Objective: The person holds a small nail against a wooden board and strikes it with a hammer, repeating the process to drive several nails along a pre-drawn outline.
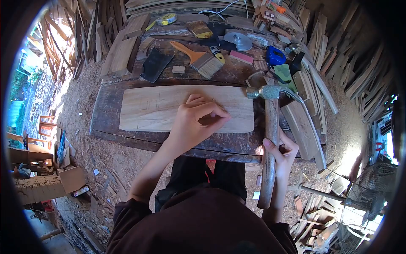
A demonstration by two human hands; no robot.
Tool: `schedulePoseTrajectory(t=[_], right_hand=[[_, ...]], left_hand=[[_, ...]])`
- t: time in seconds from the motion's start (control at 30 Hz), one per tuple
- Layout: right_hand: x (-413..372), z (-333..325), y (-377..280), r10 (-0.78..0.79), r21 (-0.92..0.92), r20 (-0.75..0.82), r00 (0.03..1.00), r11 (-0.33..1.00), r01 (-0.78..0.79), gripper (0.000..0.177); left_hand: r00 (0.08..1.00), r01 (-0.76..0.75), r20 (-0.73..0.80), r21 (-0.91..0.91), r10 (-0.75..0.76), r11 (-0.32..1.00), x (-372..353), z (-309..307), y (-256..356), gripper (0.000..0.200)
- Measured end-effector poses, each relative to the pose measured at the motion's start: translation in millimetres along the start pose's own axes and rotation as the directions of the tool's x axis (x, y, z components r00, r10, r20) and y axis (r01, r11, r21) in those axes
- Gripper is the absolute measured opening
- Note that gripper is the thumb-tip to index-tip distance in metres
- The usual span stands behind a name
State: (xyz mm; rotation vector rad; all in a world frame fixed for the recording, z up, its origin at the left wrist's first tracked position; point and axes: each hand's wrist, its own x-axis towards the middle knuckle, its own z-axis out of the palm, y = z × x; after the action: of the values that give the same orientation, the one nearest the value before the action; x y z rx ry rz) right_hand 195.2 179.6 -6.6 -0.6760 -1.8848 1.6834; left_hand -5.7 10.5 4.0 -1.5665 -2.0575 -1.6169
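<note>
A dark, worn bench [105, 111] carries a pale board [152, 109] flat along its near side. Behind it lie a brush [204, 60], a small wood block [178, 69], a pink block [241, 56] and a metal disc [238, 41].

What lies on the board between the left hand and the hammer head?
Nothing; the head view shows only bare board between left hand and hammer head.

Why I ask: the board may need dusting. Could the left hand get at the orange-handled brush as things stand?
Probably yes: the left hand rests on the board, and the brush lies uncovered on the bench just beyond the board's far edge.
</note>
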Motion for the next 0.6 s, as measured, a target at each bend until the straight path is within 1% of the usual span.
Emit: schedulePoseTrajectory(t=[0.07, 0.6], right_hand=[[0.3, 3.3, -1.3, -0.018, -0.003, -0.040, 0.999, 1.000, 0.018, 0.055], [0.0, 2.5, -0.7, -0.027, -0.006, -0.026, 0.999, 1.000, 0.027, 0.054]], left_hand=[[1.000, -0.005, 0.001, 0.006, 0.005, 1.000, -0.1, -0.2, -0.8, 0.010], [1.000, -0.018, -0.007, 0.008, 0.018, 1.000, -0.2, 0.3, -1.2, 0.010]])
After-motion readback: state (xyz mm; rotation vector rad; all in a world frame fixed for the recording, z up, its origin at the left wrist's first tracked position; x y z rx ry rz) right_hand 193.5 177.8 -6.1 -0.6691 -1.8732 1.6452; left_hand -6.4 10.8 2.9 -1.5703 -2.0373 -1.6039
